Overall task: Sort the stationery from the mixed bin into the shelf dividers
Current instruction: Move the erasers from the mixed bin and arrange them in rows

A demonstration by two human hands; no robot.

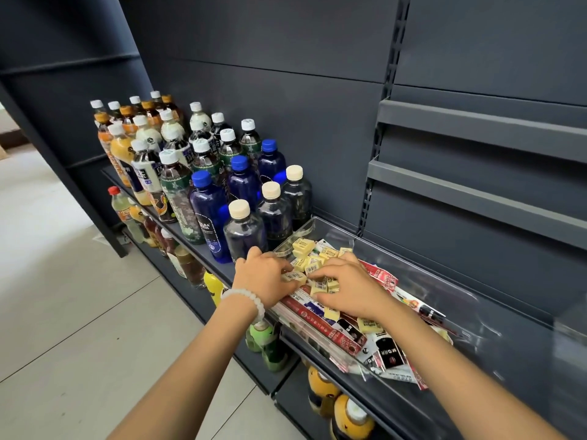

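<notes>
Facing the dark shelf, I see bottles packed along its left stretch, reaching right up to the clear bin at the front edge. The bin's right end holds bare open room; its left end is heaped with yellow erasers over red pen packs. My left hand pinches one eraser at the bin's near-left corner. My right hand rests curled on the pile; its grip I cannot tell.
</notes>
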